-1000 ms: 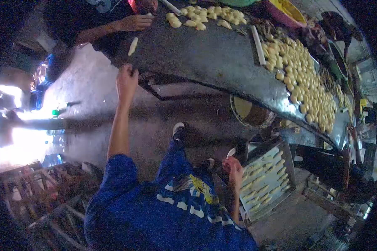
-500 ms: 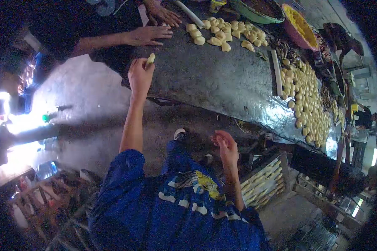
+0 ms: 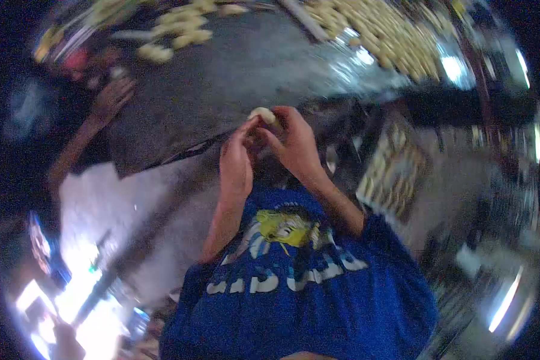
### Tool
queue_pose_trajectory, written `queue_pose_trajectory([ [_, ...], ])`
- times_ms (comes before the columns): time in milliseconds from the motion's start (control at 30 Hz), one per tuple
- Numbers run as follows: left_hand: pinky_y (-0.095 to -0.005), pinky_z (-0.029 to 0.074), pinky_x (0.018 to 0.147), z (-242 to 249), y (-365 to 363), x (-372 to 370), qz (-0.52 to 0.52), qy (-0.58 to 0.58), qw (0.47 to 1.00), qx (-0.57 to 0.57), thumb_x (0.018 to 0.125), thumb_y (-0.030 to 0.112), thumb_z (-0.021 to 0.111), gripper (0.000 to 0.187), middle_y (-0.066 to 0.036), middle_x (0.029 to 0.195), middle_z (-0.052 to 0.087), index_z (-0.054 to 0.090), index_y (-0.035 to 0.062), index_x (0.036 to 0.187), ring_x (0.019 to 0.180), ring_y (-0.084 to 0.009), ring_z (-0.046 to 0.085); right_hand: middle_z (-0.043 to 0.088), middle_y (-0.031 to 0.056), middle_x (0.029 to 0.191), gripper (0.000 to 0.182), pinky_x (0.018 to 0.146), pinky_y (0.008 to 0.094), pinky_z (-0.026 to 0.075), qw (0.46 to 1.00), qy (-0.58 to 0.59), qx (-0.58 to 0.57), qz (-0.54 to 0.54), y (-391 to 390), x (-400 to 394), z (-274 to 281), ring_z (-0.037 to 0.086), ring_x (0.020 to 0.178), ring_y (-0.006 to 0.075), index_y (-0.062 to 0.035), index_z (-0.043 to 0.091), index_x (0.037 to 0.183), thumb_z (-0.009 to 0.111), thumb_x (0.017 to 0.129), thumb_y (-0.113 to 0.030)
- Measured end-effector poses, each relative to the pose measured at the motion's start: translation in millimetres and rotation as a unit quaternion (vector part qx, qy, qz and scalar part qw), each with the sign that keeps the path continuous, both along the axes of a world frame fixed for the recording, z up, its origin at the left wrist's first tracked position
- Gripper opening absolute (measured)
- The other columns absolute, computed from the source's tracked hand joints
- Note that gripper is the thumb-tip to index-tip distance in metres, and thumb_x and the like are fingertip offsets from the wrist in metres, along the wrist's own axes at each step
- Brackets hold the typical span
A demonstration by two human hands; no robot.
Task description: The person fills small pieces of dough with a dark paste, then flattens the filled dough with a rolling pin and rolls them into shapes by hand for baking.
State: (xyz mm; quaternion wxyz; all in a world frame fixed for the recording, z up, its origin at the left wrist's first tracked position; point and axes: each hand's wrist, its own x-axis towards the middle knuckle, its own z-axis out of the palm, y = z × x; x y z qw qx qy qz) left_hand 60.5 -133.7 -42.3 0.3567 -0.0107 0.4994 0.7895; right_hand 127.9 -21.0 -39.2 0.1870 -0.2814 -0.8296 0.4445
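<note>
A small pale dough piece (image 3: pixel 263 114) is held between my two hands, in front of my chest near the edge of the dark table (image 3: pixel 222 78). My left hand (image 3: pixel 239 159) has its fingers against the lower left side of the dough. From the right, my right hand (image 3: pixel 294 141) curls its fingers around the dough's other side. Motion blur hides the exact finger contact.
Dough pieces (image 3: pixel 183 27) lie at the table's far side, and many more (image 3: pixel 378 30) lie at the upper right beside a pale bar (image 3: pixel 303 19). Another person's hand (image 3: pixel 114 96) is at the left. A tray of dough strips (image 3: pixel 393 171) stands at the right.
My left hand has drawn back from the table with the dough, and my right hand has come up to meet it. The whole view has turned and shifted.
</note>
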Motion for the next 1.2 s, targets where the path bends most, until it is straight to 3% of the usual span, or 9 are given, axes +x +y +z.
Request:
queue_pose_trajectory([
  [133,-0.0364,0.048,0.094,-37,35,37,-0.2,0.001,0.979,-0.051,0.099,0.021,0.043,0.037,-0.014,0.122,0.059,0.053,-0.0019,0.125,0.115,-0.023,0.057,0.067,0.0187,0.101,0.032,0.08,0.0387,0.052,0.988,-0.033,-0.078,-0.128,36,75,-34,0.067,0.092,0.0313,-0.0008,0.063,0.109,0.069,0.083,-0.019],
  [333,-0.0385,0.043,0.101,-97,122,128,-0.323,-0.231,0.917,-0.046,0.1,0.027,0.043,0.046,-0.021,0.134,0.05,0.044,-0.0052,0.131,0.121,-0.0273,0.053,0.07,0.016,0.099,0.034,0.08,0.0349,0.052,0.945,-0.034,-0.203,-0.254,99,218,-61,0.067,0.091,0.0233,-0.0002,0.065,0.108,0.068,0.085,-0.026],
  [400,-0.0383,0.042,0.102,-103,172,168,-0.345,-0.181,0.919,-0.064,0.1,0.029,0.042,0.048,-0.021,0.132,0.051,0.042,-0.0061,0.133,0.121,-0.028,0.053,0.069,0.0114,0.102,0.035,0.082,0.0299,0.051,0.935,-0.038,-0.222,-0.274,120,267,-82,0.064,0.093,0.0154,0.0013,0.063,0.113,0.069,0.086,-0.02],
  [533,-0.0359,0.043,0.101,-90,235,212,-0.431,-0.108,0.894,-0.059,0.101,0.026,0.042,0.044,-0.019,0.129,0.055,0.045,-0.0044,0.132,0.119,-0.0258,0.055,0.068,0.0144,0.102,0.039,0.082,0.0309,0.052,0.908,-0.012,-0.183,-0.377,126,317,-123,0.065,0.092,0.0179,0.0039,0.058,0.12,0.067,0.088,-0.017],
  [633,-0.0335,0.044,0.098,-79,280,249,-0.517,-0.06,0.854,-0.013,0.1,0.022,0.044,0.038,-0.014,0.124,0.059,0.051,-0.0023,0.128,0.114,-0.0223,0.058,0.069,0.0134,0.1,0.038,0.079,0.0306,0.053,0.86,-0.019,-0.284,-0.423,165,359,-120,0.066,0.087,0.0169,0.0042,0.058,0.121,0.066,0.09,-0.017],
  [900,-0.0292,0.047,0.092,-72,272,253,-0.597,0.225,0.762,-0.112,0.097,0.014,0.049,0.028,-0.009,0.114,0.065,0.061,0.0006,0.118,0.105,-0.017,0.061,0.069,0.0101,0.089,0.031,0.074,0.0313,0.051,0.808,0.069,0.001,-0.585,289,467,-108,0.065,0.081,0.0167,0.0005,0.064,0.111,0.067,0.086,-0.018],
  [1033,-0.0301,0.049,0.089,-139,183,195,-0.53,0.106,0.795,-0.274,0.097,0.016,0.049,0.027,-0.01,0.113,0.066,0.061,0.0007,0.117,0.098,-0.019,0.064,0.069,0.0095,0.096,0.027,0.075,0.0272,0.052,0.803,0.039,0.054,-0.592,328,507,-188,0.066,0.083,0.0134,-0.0003,0.062,0.115,0.063,0.092,-0.015],
  [1167,-0.0302,0.05,0.083,-177,63,125,-0.498,0.324,0.631,-0.498,0.097,0.021,0.049,0.026,-0.014,0.108,0.068,0.066,0.0025,0.106,0.094,-0.0192,0.065,0.067,0.0145,0.105,0.045,0.078,0.039,0.053,0.784,-0.326,0.097,-0.52,317,536,-278,0.066,0.095,0.029,-0.0039,0.059,0.121,0.068,0.083,-0.027],
  [1200,-0.0308,0.05,0.083,-229,-12,88,-0.563,0.441,0.452,-0.533,0.097,0.023,0.05,0.026,-0.016,0.107,0.068,0.067,0.0041,0.104,0.095,-0.0206,0.065,0.066,0.0166,0.108,0.047,0.082,0.0428,0.051,0.763,-0.322,0.09,-0.554,313,538,-288,0.064,0.098,0.0334,-0.0059,0.059,0.12,0.069,0.08,-0.029],
])
